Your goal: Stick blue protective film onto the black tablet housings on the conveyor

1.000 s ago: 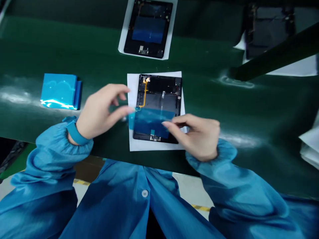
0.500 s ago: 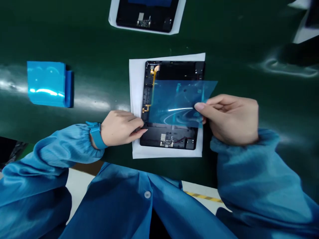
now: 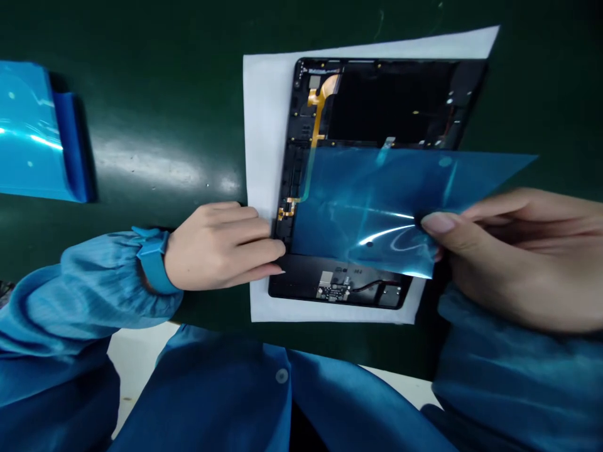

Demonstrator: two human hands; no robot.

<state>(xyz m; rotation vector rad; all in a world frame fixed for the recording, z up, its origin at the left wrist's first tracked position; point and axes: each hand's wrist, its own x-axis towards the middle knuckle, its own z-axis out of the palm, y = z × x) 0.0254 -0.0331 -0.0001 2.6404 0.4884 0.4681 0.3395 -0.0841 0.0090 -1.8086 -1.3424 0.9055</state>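
A tablet with its back off (image 3: 377,100) lies on a white sheet (image 3: 264,138), its dark inside, orange flex cables and small circuit board exposed. Across its middle spreads a clear blue film (image 3: 348,201), and the film's right part is lifted and bent. My right hand (image 3: 522,263) pinches that right part between thumb and fingers. At the tablet's lower left edge, my left hand (image 3: 223,248) is curled, thumb and fingers against the frame. Its fingertips are partly hidden.
A stack of blue film pieces (image 3: 28,138) lies at the left on the green table (image 3: 164,81). The table's front edge runs just before my blue smock (image 3: 226,389).
The view has come closer, so the tablet looks larger, and the second tablet at the top has left the frame. My right hand still pinches the film; my left stays at the tablet's edge.
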